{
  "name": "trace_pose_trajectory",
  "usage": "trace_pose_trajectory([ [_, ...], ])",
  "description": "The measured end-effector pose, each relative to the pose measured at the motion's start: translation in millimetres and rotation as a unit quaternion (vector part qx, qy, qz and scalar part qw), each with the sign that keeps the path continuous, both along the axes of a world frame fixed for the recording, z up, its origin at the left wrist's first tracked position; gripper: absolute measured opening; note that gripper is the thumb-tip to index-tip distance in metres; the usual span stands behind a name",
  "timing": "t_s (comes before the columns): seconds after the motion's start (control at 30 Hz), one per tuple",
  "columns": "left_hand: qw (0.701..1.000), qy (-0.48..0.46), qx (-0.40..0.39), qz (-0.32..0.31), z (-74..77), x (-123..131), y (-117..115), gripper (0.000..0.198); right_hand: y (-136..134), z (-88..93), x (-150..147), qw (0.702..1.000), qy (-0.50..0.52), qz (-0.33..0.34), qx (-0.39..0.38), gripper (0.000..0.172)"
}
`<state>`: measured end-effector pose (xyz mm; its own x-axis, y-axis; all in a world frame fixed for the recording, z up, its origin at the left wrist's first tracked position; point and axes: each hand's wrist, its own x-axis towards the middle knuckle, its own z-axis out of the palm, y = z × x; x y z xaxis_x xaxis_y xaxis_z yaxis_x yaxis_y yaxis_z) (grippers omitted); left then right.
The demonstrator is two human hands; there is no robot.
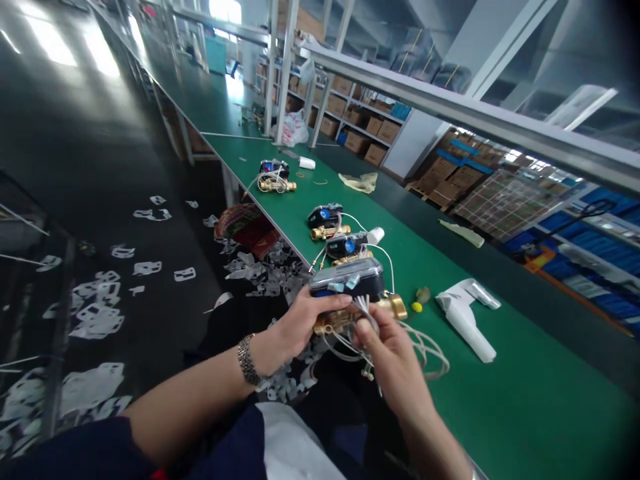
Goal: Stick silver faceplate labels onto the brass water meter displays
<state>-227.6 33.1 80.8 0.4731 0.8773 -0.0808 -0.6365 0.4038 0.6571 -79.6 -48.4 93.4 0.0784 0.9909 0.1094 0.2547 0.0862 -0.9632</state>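
My left hand (295, 327) is closed on a meter (369, 277) with a black housing, a clear lid and a brass pipe body (396, 307). It holds the meter near the front edge of the green bench. Light blue pieces lie on the housing's near side. My right hand (393, 353) pinches a bundle of pale cables (367, 312) just below the housing. Looped cable (433, 357) hangs out to the right of that hand. Just beyond stand two similar meters, one close behind (345, 245) and another (325, 215) farther along.
Another meter (274, 175) with coiled cable sits farther down the green bench (525, 393). White wrapping (467, 320), a yellow cap (417, 307) and a plastic sheet (359, 182) lie on the bench. Pale cut-out scraps (100, 313) cover the floor at left. A metal rail (400, 83) runs above.
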Motion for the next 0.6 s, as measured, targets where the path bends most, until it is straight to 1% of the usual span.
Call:
trace_pose_trajectory([
  [0.07, 0.999, 0.001, -0.014, 0.033, -11.9, -25.4, 9.1, 0.041, -0.1, -29.9, -23.1, 0.995, -0.081, -0.014, 0.056, 0.046],
  [0.1, 0.999, 0.002, -0.017, 0.05, -16.8, -39.2, 12.4, 0.038, 2.1, -44.9, -33.9, 0.986, -0.138, -0.038, 0.091, 0.053],
  [0.13, 0.998, 0.004, -0.018, 0.061, -20.8, -52.8, 14.9, 0.037, 6.4, -58.8, -44.6, 0.969, -0.197, -0.067, 0.133, 0.058],
  [0.17, 0.998, 0.005, -0.019, 0.067, -24.0, -65.9, 16.6, 0.036, 12.7, -71.2, -55.4, 0.95, -0.248, -0.091, 0.169, 0.06],
  [0.2, 0.997, 0.004, -0.022, 0.072, -26.4, -78.2, 17.5, 0.037, 21.0, -81.4, -66.4, 0.934, -0.276, -0.108, 0.2, 0.06],
  [0.23, 0.997, -0.001, -0.028, 0.074, -28.2, -89.7, 17.8, 0.039, 30.9, -89.2, -77.6, 0.93, -0.275, -0.116, 0.215, 0.058],
  [0.27, 0.996, -0.012, -0.035, 0.077, -29.8, -100.8, 17.6, 0.04, 41.7, -94.7, -88.5, 0.942, -0.242, -0.11, 0.206, 0.056],
  [0.3, 0.995, -0.027, -0.042, 0.082, -31.2, -111.5, 17.1, 0.039, 52.9, -97.9, -98.9, 0.963, -0.18, -0.092, 0.176, 0.052],
  [0.33, 0.994, -0.047, -0.047, 0.089, -32.8, -122.3, 16.8, 0.036, 63.6, -99.0, -108.4, 0.985, -0.096, -0.062, 0.128, 0.046],
  [0.37, 0.991, -0.07, -0.051, 0.098, -34.6, -133.2, 16.8, 0.031, 73.4, -98.2, -116.8, 0.997, -0.004, -0.017, 0.072, 0.038],
  [0.4, 0.988, -0.093, -0.055, 0.108, -36.7, -144.2, 17.3, 0.025, 81.8, -95.9, -124.1, 0.996, 0.082, 0.04, 0.022, 0.03],
  [0.43, 0.985, -0.112, -0.059, 0.118, -39.1, -154.9, 18.5, 0.02, 88.4, -92.2, -130.5, 0.983, 0.15, 0.102, -0.012, 0.027],
  [0.47, 0.981, -0.127, -0.07, 0.127, -41.6, -165.0, 19.9, 0.015, 93.5, -87.6, -136.1, 0.966, 0.201, 0.161, -0.03, 0.034],
  [0.5, 0.977, -0.136, -0.088, 0.136, -44.0, -173.9, 21.5, 0.013, 97.1, -82.4, -141.3, 0.948, 0.238, 0.209, -0.033, 0.046],
  [0.53, 0.973, -0.139, -0.112, 0.147, -46.2, -181.2, 22.7, 0.011, 99.8, -77.4, -146.3, 0.932, 0.264, 0.246, -0.029, 0.059],
  [0.6, 0.963, -0.139, -0.163, 0.166, -49.6, -190.0, 23.3, 0.014, 103.8, -69.5, -155.1, 0.908, 0.3, 0.292, -0.029, 0.082],
])
